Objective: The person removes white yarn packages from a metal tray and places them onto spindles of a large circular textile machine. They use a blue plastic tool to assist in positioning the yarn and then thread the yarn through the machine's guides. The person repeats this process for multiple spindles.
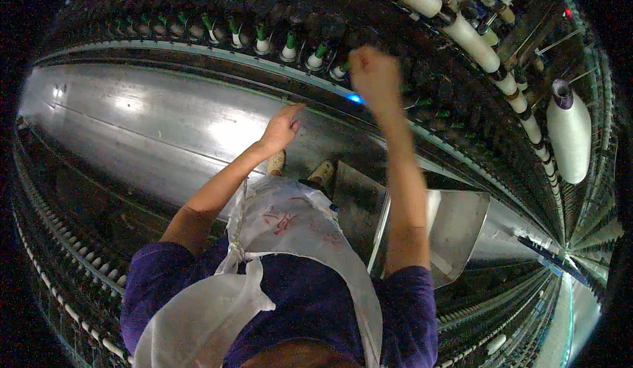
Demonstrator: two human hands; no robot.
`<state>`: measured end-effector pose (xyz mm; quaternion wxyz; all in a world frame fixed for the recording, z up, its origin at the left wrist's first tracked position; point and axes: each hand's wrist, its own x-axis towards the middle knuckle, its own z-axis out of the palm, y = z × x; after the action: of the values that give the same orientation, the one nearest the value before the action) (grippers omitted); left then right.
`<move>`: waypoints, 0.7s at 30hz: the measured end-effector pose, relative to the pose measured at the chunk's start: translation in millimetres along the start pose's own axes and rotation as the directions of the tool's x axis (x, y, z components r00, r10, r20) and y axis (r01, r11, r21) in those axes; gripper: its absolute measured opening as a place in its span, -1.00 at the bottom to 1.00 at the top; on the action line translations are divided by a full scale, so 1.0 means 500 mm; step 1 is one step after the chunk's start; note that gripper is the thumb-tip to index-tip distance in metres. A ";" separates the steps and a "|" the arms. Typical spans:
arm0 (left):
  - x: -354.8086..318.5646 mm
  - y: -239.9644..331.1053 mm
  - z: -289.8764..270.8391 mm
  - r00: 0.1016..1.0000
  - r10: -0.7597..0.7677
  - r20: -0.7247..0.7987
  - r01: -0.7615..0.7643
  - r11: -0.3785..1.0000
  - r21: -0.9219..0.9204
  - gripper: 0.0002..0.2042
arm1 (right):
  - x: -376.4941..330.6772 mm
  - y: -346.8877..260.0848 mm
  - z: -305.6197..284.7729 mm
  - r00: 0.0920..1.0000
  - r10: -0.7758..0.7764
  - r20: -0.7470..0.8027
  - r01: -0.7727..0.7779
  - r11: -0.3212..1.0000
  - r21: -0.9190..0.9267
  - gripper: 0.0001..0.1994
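Observation:
My right hand (376, 78) is raised over the row of spindles on the spinning frame, its fingers curled closed and a little blurred. What it holds, if anything, is hidden. Just left of it stands a green-topped bobbin (339, 71) with white yarn at its base, and similar bobbins (289, 46) continue leftward along the rail. Lower down, my left hand (282, 130) hangs in front of the machine's front rail (264, 84). Its fingers stretch toward the rail, with nothing visible in them.
A blue light (355, 98) glows below my right hand. White rollers (471, 41) and a large white yarn package (570, 134) are at the upper right. An open metal cart (458, 233) stands right of my legs. Another machine row (72, 262) runs behind me.

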<state>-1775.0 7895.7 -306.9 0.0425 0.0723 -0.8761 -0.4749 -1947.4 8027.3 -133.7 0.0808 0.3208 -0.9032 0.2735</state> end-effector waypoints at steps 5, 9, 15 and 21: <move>-0.008 -0.012 0.018 1.000 0.020 0.017 -0.020 1.000 0.009 -0.64 | 0.199 -0.132 -0.267 0.980 -0.169 0.107 0.197 0.720 -0.665 -0.85; -0.015 -0.003 0.044 0.994 0.034 0.105 -0.024 0.995 -0.092 -0.67 | 0.276 -0.191 -0.294 0.955 0.184 0.232 0.110 0.505 -0.856 -0.88; -0.031 -0.003 0.032 0.981 0.048 0.191 -0.034 0.997 -0.076 -0.68 | 0.275 -0.191 -0.281 0.940 0.272 0.204 0.093 0.371 -0.924 -0.91; -0.012 0.012 0.024 0.974 -0.058 0.221 0.063 0.998 -0.015 -0.72 | 0.269 -0.173 -0.278 0.989 0.099 0.111 0.073 0.326 -0.943 -0.90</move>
<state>-1771.4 7909.9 -308.7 -0.0686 0.0455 -0.8675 -0.4906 -2002.8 7975.2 64.0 0.1827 0.2262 -0.8997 -0.3255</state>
